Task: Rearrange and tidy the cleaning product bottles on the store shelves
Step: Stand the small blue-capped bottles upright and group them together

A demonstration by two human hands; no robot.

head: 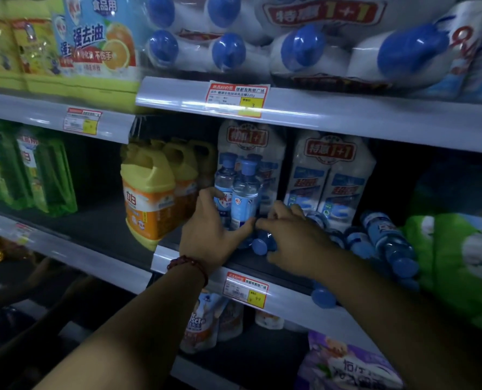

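Head view: both hands at the small blue-cap bottles on the mid shelf (290, 301).
Grip L: left hand (209, 235) has its fingers (207, 194) curled round the upright bottles (245, 192), thumb across their base, steadying them.
Grip R: right hand (293, 235) is bent over the heap just right of the pair, index tip touching the left thumb. Can't tell if it holds a bottle or only pushes.
Task items: two bottles stand between the jugs (147, 192) and the twin packs (330, 175). The fallen bottles (386, 240) lie on their sides to the right, caps toward the shelf front.
Step (my read): standing the fallen ones up beside the pair. Most are down, so it's early in the job.
Risk 1: edge bottle (323, 298) pokes over the shelf lip right by the right forearm. An arm drag likely sends it to the floor.
Risk 2: fallen bottles are round and loose. Pulling one from the heap can roll the rest forward.
Risk 3: the upright pair is slim. A knock from the right hand tips it if the left lets go.
Around: green packs (459, 263) next to the heap, contact unclear. Price tag (245, 288) on the lip, pouches (203, 325) below, white bottles (299, 49) above.
In the way: twin packs close behind limit depth. Jugs close on the left cap the row width.
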